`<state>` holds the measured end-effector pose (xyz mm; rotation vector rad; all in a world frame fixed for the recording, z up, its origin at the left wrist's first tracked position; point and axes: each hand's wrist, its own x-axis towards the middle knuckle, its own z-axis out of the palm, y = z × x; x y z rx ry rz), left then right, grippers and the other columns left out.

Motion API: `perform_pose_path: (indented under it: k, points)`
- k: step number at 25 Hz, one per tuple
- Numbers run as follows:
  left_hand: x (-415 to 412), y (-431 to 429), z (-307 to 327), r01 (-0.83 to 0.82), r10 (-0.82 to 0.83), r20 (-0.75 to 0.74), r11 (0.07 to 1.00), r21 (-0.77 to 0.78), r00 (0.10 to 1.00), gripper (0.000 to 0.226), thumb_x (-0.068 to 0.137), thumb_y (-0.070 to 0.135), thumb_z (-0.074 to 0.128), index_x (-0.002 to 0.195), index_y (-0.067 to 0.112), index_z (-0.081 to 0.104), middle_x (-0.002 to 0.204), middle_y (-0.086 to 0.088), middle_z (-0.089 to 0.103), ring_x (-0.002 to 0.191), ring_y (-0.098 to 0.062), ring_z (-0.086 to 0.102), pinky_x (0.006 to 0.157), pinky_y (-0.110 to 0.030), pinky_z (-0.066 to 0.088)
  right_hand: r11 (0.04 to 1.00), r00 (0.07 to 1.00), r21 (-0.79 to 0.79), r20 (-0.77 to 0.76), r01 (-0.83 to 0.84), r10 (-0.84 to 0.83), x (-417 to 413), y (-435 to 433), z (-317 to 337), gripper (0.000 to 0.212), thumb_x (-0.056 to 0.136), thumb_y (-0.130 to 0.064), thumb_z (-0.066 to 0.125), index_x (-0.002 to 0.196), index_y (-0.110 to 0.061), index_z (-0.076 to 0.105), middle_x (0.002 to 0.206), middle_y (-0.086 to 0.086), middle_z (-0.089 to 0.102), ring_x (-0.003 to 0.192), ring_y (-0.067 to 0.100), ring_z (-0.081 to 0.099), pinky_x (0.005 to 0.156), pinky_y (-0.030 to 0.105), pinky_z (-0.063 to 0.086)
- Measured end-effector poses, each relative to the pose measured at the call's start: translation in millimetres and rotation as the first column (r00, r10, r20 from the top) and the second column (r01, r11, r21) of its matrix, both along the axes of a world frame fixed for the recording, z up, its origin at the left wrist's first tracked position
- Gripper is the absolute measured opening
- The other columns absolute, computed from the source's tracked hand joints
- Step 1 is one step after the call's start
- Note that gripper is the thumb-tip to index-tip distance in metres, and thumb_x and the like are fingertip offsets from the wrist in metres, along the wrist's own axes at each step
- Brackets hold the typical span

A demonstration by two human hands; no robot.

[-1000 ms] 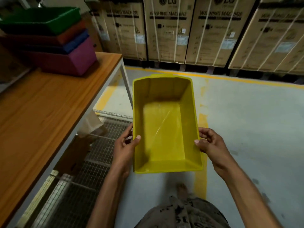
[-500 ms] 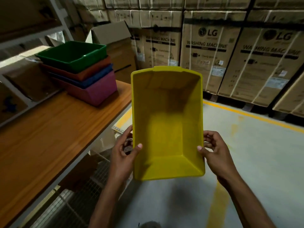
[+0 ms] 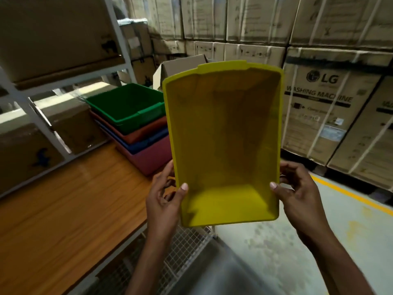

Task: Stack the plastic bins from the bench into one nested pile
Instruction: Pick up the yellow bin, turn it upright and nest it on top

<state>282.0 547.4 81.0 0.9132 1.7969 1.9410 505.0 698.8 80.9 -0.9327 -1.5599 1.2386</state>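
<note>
I hold an empty yellow bin (image 3: 225, 143) in the air in front of me, its open side facing me and its far end tilted up. My left hand (image 3: 164, 201) grips its left rim and my right hand (image 3: 297, 196) grips its right rim, thumbs inside. Behind it on the wooden bench (image 3: 63, 209) stands a nested pile: a green bin (image 3: 127, 105) on top, then a red-brown bin (image 3: 144, 133), a blue bin (image 3: 146, 144) and a pink bin (image 3: 153, 160) at the bottom. The yellow bin hides the pile's right end.
A white metal rack (image 3: 40, 116) with cardboard boxes runs along the left behind the bench. An open carton (image 3: 180, 64) stands behind the pile. Stacked washing-machine cartons (image 3: 331, 116) wall the back and right. Wire mesh (image 3: 187, 241) lies under the bench edge; grey floor with a yellow line (image 3: 350, 194) is to the right.
The yellow bin has risen and moved forward toward the pile, now overlapping its right end. My view has lifted, and both hands keep the same grip.
</note>
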Motion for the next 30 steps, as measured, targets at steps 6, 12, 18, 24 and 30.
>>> perform_pose_path:
  k: [6,12,18,24,30]
  points:
    - [-28,56,31,-0.127,0.132,-0.016,0.978,0.165,0.991,0.061,0.091,-0.002,0.07,0.138,0.036,0.06,0.137,0.004,0.065,0.123,-0.008,0.065,0.098,-0.027,0.057,0.988,0.996,0.147,-0.062,-0.053,0.063,-49,70,44,0.053,0.093,0.005,0.067,0.109,-0.044,0.06,0.105,-0.03,0.068,0.102,-0.009,0.062,0.076,0.012,0.05]
    - [-52,120,60,-0.292,0.315,-0.05,0.92,0.262,0.948,0.064,0.091,-0.002,0.07,0.145,0.028,0.057,0.143,0.0,0.063,0.127,-0.014,0.064,0.103,-0.046,0.054,0.954,0.97,0.235,-0.111,-0.188,0.218,-98,164,78,0.051,0.092,-0.001,0.069,0.118,-0.044,0.061,0.118,-0.014,0.067,0.112,0.008,0.064,0.091,0.035,0.054]
    - [-69,160,95,-0.431,0.483,-0.072,0.831,0.353,0.872,0.06,0.091,-0.003,0.068,0.144,0.022,0.056,0.141,-0.003,0.063,0.127,-0.015,0.064,0.102,-0.042,0.057,0.884,0.889,0.278,-0.161,-0.376,0.429,-147,228,116,0.051,0.092,0.0,0.069,0.116,-0.045,0.063,0.119,-0.015,0.068,0.11,0.0,0.064,0.091,0.03,0.055]
    - [-111,161,154,-0.504,0.531,0.004,0.801,0.323,0.847,0.051,0.092,-0.001,0.066,0.139,0.017,0.062,0.13,-0.006,0.071,0.118,-0.024,0.07,0.087,-0.037,0.061,0.753,0.692,0.138,-0.315,-0.644,0.65,-214,256,161,0.037,0.093,0.005,0.062,0.119,-0.021,0.069,0.119,0.007,0.074,0.109,0.021,0.07,0.096,0.04,0.06]
    - [-186,140,218,-0.513,0.508,0.077,0.844,0.154,0.858,0.045,0.092,0.007,0.069,0.135,0.015,0.065,0.112,-0.003,0.076,0.089,-0.013,0.077,0.069,-0.03,0.063,0.665,0.643,-0.031,-0.297,-0.746,0.706,-297,259,201,0.031,0.093,-0.005,0.067,0.123,-0.01,0.068,0.104,0.006,0.077,0.079,0.012,0.075,0.064,0.03,0.064]
